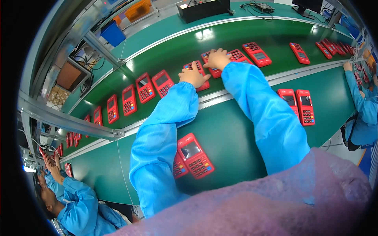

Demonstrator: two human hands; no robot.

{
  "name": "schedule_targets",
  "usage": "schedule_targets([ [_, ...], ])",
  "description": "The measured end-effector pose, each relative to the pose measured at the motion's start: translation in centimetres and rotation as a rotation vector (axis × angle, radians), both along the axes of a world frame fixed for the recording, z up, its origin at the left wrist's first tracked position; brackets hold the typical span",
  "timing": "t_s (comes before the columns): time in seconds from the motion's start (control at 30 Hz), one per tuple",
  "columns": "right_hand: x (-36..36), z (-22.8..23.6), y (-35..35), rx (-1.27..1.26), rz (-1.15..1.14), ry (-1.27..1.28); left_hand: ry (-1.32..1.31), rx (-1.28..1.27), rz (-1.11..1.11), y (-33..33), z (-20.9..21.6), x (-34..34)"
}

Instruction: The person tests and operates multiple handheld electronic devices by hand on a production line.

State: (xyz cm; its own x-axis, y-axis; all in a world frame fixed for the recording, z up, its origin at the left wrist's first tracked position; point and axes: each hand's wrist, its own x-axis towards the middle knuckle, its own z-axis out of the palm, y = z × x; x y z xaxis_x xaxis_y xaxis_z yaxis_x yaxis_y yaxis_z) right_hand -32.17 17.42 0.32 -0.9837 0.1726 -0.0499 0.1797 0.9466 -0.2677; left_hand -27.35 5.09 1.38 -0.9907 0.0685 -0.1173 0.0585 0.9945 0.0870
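Note:
Both my arms, in blue sleeves, reach over the rail to the green belt (173,53). My left hand (193,75) is curled over a red handheld payment terminal (203,86), its thumb at the right edge and its fingers toward the far end. Just to the right, my right hand (217,59) grips another red payment terminal (215,73) from above, partly hiding its keypad. Beside that hand lies a third terminal (237,56), its near end partly covered by my sleeve. On the bench before me, two terminals (195,155) lie side by side, one partly behind my left sleeve.
Several more red terminals (145,87) line the belt on both sides. Two others (305,107) lie on the bench (232,141) at right. A metal rail (291,74) divides belt from bench. Co-workers in blue sit at left (82,204) and right (364,118). A metal post (103,50) stands at left.

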Motion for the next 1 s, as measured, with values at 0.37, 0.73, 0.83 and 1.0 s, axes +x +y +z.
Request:
schedule_targets([
  [0.37, 4.1, 5.5, 7.2, -0.742, 0.489, 0.085, -0.282, 0.889, 0.050, -6.3, 5.5, 0.8],
  [0.73, 28.6, 5.2, 12.9, 0.095, 1.177, 0.374, 0.275, 0.072, -1.143, -2.4, 5.5, 20.3],
  [0.83, 30.8, 3.3, 13.1, 0.303, 1.262, 0.364, 0.281, -0.142, -1.271, -1.9, 3.7, 22.8],
  [1.0, 34.2, 2.5, 14.8, 0.121, 0.879, 0.338, 0.222, -0.042, -1.009, -2.8, 4.0, 27.3],
])
